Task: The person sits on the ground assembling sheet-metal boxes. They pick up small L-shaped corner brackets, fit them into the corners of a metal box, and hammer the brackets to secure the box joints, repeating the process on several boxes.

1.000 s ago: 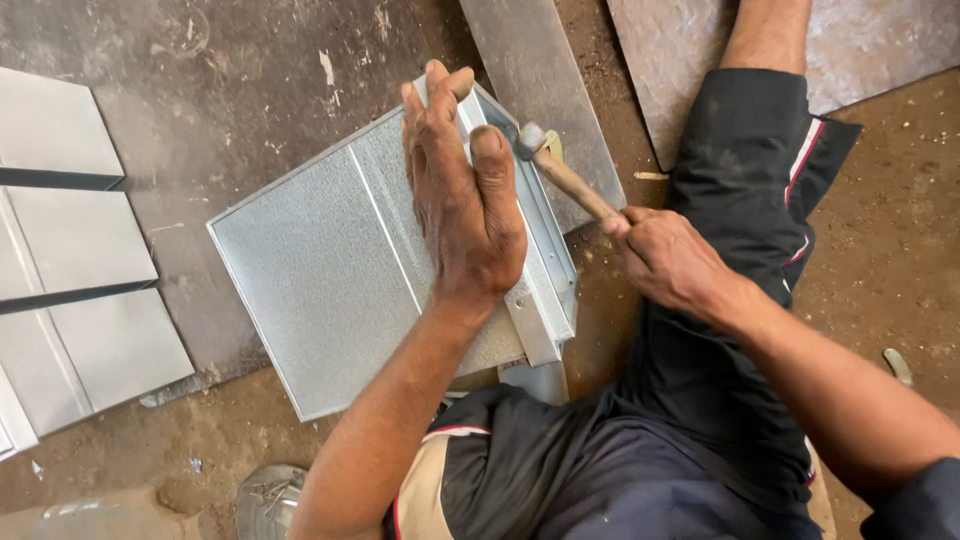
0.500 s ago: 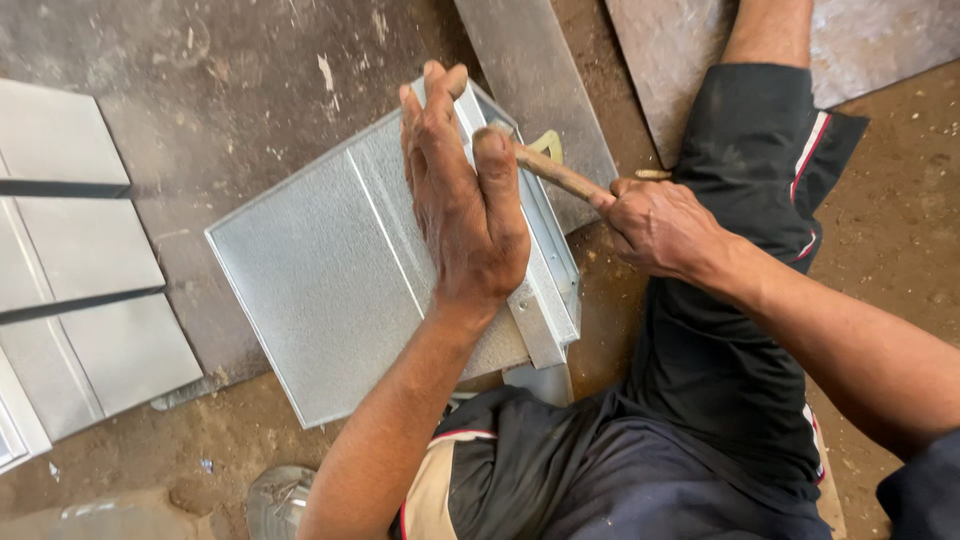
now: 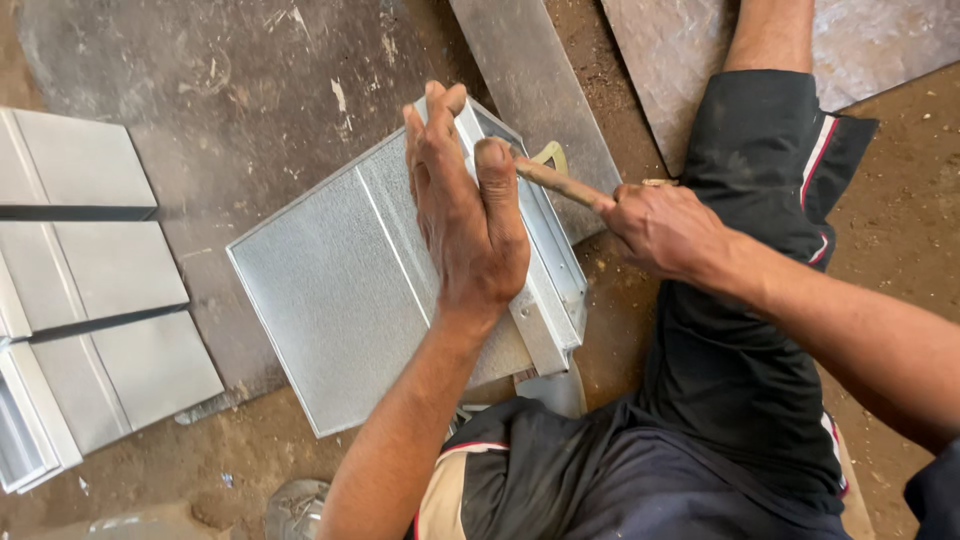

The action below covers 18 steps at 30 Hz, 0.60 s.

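Observation:
A bent sheet-metal panel (image 3: 340, 290) with a folded channel edge (image 3: 548, 300) lies on the dirt floor between my legs. My left hand (image 3: 465, 215) presses flat on the panel near its folded edge, fingers pointing away from me. My right hand (image 3: 665, 230) grips the wooden handle of a hammer (image 3: 555, 180). The handle runs leftward to the folded edge, where the head is hidden behind my left thumb.
Several finished folded metal panels (image 3: 90, 290) lie at the left. A flat metal strip (image 3: 540, 90) and a large sheet (image 3: 880, 40) lie ahead. My leg in dark shorts (image 3: 760, 300) stretches along the right. A sandal toe (image 3: 295, 505) shows at the bottom.
The hammer came down: its head, seen raised beside the panel edge a second ago, now sits behind my left thumb. My right hand shifted slightly left. My left hand stayed pressed on the panel.

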{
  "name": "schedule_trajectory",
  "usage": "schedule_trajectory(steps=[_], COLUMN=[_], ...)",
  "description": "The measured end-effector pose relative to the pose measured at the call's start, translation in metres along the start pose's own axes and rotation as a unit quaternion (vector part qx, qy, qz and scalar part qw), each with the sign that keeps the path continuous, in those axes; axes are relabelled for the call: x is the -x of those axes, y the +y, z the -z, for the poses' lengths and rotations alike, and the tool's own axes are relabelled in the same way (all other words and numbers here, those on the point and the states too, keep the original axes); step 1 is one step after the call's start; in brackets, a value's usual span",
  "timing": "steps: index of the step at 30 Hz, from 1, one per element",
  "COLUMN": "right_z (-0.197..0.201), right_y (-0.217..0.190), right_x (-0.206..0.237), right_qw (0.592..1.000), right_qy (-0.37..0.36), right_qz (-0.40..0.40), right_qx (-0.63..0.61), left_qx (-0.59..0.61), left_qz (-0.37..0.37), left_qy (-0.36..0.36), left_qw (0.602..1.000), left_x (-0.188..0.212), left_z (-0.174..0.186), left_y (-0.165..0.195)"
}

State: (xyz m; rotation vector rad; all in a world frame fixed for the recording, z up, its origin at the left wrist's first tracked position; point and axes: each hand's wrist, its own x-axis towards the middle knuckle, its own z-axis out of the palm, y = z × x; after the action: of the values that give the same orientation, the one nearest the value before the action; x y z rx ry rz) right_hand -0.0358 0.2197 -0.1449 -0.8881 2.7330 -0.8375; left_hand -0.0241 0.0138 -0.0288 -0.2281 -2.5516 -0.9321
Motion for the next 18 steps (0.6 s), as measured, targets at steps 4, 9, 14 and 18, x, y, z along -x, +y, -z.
schedule_trajectory(steps=[4,9,14,18], right_z=[0.001,0.0012,-0.0011,-0.0023], right_y=[-0.0012,-0.0025,-0.0049,-0.0059], right_x=[-0.0016,-0.0037,-0.0038,-0.0033], right_qw=[0.999,1.0,0.997,1.0], right_qy=[-0.031,-0.011,-0.056,0.013], right_qz=[-0.021,-0.019,-0.008,0.016], right_qx=[0.032,0.019,0.053,0.003], left_qx=[-0.016,-0.021,-0.034,-0.035], left_qz=[0.008,-0.006,-0.016,-0.004], left_qy=[0.0,0.0,-0.001,-0.005], left_qw=[1.0,1.0,0.999,0.999], left_x=[0.0019,0.0015,-0.003,-0.0023], left_z=[-0.001,-0.0028,-0.0015,-0.0006], left_y=[-0.0014,-0.0021,-0.0019,-0.0022])
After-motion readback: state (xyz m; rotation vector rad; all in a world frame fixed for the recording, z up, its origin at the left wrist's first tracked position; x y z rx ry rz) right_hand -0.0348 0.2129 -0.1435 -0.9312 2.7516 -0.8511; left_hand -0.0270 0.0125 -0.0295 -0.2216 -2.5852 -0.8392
